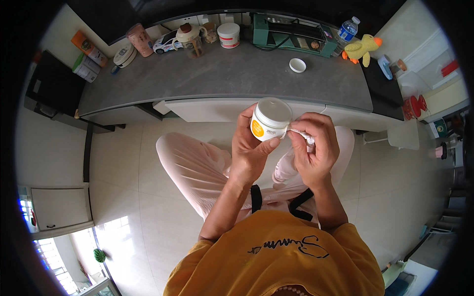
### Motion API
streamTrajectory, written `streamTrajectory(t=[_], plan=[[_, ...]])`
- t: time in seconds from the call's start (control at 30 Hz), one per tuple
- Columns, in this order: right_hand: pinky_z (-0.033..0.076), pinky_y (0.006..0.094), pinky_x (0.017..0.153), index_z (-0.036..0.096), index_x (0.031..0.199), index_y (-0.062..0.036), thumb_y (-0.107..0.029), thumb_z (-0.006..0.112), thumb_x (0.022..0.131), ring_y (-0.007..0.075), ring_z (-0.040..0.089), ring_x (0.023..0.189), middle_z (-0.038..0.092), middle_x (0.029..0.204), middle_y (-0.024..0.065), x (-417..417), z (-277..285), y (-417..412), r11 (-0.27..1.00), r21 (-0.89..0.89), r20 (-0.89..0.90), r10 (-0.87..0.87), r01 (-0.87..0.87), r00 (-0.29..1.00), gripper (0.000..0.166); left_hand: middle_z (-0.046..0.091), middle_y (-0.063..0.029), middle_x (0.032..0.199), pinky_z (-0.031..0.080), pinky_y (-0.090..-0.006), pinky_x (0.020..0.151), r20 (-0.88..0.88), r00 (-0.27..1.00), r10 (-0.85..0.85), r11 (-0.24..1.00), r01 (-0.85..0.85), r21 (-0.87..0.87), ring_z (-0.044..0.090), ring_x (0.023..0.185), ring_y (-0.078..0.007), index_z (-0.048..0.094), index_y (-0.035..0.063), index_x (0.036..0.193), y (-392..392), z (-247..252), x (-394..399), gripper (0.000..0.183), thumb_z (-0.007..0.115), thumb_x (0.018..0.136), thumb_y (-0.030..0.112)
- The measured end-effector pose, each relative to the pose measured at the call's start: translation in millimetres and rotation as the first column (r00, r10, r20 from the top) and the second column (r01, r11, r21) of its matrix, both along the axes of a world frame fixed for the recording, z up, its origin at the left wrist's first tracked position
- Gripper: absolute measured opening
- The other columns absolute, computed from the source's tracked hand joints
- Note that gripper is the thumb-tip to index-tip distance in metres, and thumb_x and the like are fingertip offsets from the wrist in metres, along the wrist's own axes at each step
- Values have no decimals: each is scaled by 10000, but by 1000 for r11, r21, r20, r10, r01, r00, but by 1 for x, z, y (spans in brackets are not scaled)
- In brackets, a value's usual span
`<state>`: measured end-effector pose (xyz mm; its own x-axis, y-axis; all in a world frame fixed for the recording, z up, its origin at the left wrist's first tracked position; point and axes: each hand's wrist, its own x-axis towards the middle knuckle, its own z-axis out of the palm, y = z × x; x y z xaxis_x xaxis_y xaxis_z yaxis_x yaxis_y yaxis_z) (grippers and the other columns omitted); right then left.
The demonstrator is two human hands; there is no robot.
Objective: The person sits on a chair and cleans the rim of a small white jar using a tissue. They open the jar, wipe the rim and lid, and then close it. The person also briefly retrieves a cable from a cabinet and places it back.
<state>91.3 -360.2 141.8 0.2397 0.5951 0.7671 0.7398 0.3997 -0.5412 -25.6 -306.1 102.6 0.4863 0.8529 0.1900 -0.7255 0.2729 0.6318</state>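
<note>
My left hand [248, 151] grips a white plastic jar [272, 120] with an orange round label, held tilted above my lap. Its top, pale and translucent-looking, faces up. Against the jar's right side, my right hand [314, 148] pinches a crumpled white strip [304, 136], perhaps cloth or tissue, between thumb and fingers. One end of the strip reaches the jar's wall. On the grey countertop [222, 81] beyond my hands lies a small round white lid [297, 65]. Whether it belongs to the jar cannot be told.
Along the counter's back stand a pink tumbler [140, 40], a toy car [167, 41], a lidded jug [190, 40], a white tub [228, 35], a green rack [292, 35], a water bottle [347, 33] and a yellow plush duck [362, 50]. White drawer fronts [211, 110] lie below the counter edge.
</note>
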Motion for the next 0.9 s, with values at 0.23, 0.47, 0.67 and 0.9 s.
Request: streamTrajectory(t=[0.23,0.47,0.67,0.9], plan=[[463,251,559,628,863,-46,37,689,733,168,574,719,572,854,72,7,-3,2,999,19,-68,31,-30,997,166,436,-100,1204,389,-320,978,-168,972,165,971,-130,203,462,1123,-171,306,23,1266,-3,6,4,664,680,728,-90],[491,235,584,648,836,-34,75,685,726,160,589,715,561,819,60,2,-8,2,995,95,-126,44,-32,991,159,399,-99,1192,377,-323,981,-267,906,328,906,-222,362,443,1120,-175,284,5,1272,-7,10,11,664,658,734,-103],[504,250,578,651,829,-31,74,680,732,160,597,717,564,803,62,-4,-9,5,996,88,-143,47,-34,989,146,352,-128,1230,343,-327,996,-311,822,477,826,-298,479,419,1146,-210,266,-23,1284,-8,5,12,691,640,713,-129],[507,242,574,655,824,-34,78,676,729,156,599,694,572,798,51,-11,-15,10,996,90,-158,30,-16,987,148,335,-119,1245,334,-323,999,-358,681,639,699,-320,639,401,1162,-203,271,4,1289,-3,-6,12,718,615,683,-166]])
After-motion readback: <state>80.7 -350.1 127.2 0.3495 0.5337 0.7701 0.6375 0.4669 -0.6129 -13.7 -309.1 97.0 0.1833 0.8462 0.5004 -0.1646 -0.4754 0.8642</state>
